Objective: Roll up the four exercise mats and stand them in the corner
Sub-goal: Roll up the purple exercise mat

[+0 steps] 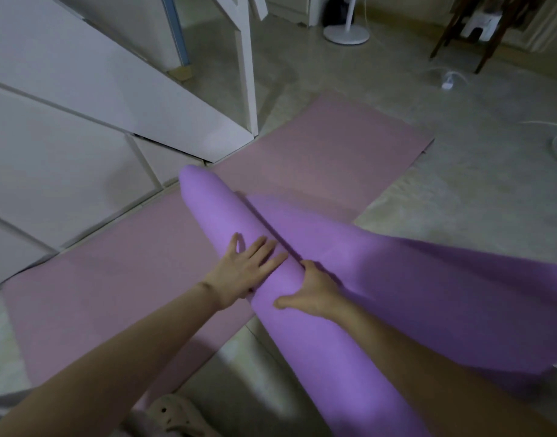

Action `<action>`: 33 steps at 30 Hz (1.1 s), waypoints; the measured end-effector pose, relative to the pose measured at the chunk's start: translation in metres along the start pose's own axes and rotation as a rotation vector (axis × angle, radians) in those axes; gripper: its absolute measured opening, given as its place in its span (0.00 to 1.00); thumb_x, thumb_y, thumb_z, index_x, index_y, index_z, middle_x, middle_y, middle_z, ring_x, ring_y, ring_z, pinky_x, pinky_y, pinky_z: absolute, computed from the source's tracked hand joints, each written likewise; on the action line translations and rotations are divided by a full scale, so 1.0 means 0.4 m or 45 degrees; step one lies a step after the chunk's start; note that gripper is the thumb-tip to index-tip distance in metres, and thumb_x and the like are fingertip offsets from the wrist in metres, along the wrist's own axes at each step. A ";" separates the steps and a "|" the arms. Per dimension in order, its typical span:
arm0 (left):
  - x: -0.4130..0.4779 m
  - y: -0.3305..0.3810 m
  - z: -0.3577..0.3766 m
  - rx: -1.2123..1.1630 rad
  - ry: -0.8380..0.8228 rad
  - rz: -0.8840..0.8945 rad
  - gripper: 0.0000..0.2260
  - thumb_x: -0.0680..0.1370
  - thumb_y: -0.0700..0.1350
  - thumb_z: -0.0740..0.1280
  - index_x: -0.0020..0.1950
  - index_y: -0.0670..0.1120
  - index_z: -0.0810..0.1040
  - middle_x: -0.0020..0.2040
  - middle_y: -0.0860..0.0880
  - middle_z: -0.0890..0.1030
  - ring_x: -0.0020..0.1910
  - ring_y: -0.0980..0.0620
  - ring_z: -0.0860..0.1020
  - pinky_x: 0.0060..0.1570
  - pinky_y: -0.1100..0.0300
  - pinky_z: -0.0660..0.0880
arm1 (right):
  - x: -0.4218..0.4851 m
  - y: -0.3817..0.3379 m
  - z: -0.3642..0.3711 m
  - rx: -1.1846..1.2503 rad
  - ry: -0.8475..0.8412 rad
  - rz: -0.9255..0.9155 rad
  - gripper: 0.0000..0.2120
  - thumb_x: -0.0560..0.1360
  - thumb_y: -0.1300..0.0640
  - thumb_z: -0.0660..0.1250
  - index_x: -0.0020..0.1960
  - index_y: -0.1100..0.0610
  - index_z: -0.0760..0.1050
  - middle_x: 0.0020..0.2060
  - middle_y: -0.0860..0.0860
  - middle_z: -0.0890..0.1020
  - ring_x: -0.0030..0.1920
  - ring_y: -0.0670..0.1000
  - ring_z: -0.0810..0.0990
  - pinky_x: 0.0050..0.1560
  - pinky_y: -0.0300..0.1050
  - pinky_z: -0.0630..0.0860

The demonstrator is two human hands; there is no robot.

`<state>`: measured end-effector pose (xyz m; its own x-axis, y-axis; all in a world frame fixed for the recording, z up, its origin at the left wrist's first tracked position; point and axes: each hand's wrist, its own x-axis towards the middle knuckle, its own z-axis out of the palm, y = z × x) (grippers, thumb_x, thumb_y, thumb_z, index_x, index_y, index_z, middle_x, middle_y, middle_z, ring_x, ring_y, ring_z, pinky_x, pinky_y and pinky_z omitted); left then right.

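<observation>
Purple mat [220, 222], half rolled, lying across pink mats [318, 146] on the floor [460, 200]: left hand [245, 269] flat, fingers spread, pinning the roll; right hand [315, 291] curled over it, likely keeping the winding tight against the loose sheet.

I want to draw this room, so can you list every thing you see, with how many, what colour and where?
purple mat: one, purple, half rolled, lying across the pink mats, its loose end spread to the right
pink mats: two, it seems, pink, flat on the floor
cupboards: white, along the left
fan base: one, white, on the far floor
cable with plug: one, white, on the floor at the right
wooden legs: brown, top right
clog: one, beige, at the bottom edge
left hand: one, flat on the roll
right hand: one, gripping the roll
</observation>
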<state>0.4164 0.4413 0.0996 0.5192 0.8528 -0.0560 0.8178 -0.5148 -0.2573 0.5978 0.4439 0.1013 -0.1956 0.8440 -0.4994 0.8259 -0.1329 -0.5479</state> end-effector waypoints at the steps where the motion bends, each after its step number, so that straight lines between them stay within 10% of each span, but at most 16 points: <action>1: -0.018 0.002 0.015 -0.085 0.031 -0.078 0.52 0.45 0.46 0.82 0.66 0.45 0.65 0.59 0.40 0.79 0.54 0.43 0.81 0.41 0.41 0.78 | 0.004 0.002 0.002 0.056 0.015 0.021 0.49 0.60 0.44 0.78 0.74 0.57 0.59 0.67 0.52 0.72 0.65 0.52 0.73 0.60 0.42 0.71; 8: -0.085 0.042 0.057 -1.300 0.222 -0.816 0.25 0.80 0.39 0.60 0.76 0.42 0.57 0.71 0.42 0.62 0.64 0.43 0.71 0.61 0.58 0.67 | 0.034 -0.030 0.004 0.375 0.091 0.088 0.51 0.55 0.43 0.80 0.72 0.57 0.63 0.64 0.51 0.76 0.60 0.52 0.77 0.60 0.48 0.75; 15: -0.023 0.019 -0.001 -2.269 0.472 -1.316 0.39 0.64 0.55 0.77 0.69 0.45 0.65 0.65 0.49 0.75 0.61 0.52 0.76 0.60 0.52 0.74 | 0.034 -0.099 0.025 0.506 0.081 -0.022 0.41 0.57 0.47 0.80 0.66 0.54 0.69 0.57 0.48 0.79 0.54 0.50 0.80 0.55 0.47 0.77; 21: -0.036 -0.043 -0.026 -2.515 0.569 -1.502 0.46 0.55 0.60 0.76 0.69 0.49 0.65 0.60 0.51 0.79 0.54 0.49 0.80 0.30 0.59 0.77 | 0.038 -0.177 -0.043 0.208 -0.009 -0.360 0.44 0.62 0.50 0.80 0.72 0.51 0.61 0.53 0.42 0.71 0.56 0.47 0.74 0.51 0.38 0.70; 25: -0.071 -0.055 -0.006 -2.599 0.752 -1.500 0.41 0.59 0.58 0.77 0.68 0.47 0.69 0.59 0.49 0.81 0.53 0.48 0.81 0.34 0.56 0.78 | 0.046 -0.223 -0.048 0.060 -0.132 -0.424 0.45 0.65 0.52 0.78 0.74 0.52 0.57 0.57 0.45 0.72 0.54 0.46 0.72 0.42 0.30 0.64; 33: -0.109 0.003 0.063 -2.592 0.923 -1.627 0.39 0.60 0.55 0.78 0.67 0.45 0.70 0.59 0.46 0.81 0.56 0.47 0.80 0.51 0.44 0.79 | 0.024 -0.253 0.087 -0.384 0.007 -0.303 0.53 0.59 0.41 0.78 0.73 0.61 0.54 0.64 0.56 0.69 0.64 0.58 0.71 0.56 0.48 0.70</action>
<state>0.3886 0.4058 0.0774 -0.5366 0.7480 -0.3906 -0.4163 0.1680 0.8936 0.4939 0.4472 0.1286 -0.3987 0.8357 -0.3777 0.8762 0.2254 -0.4261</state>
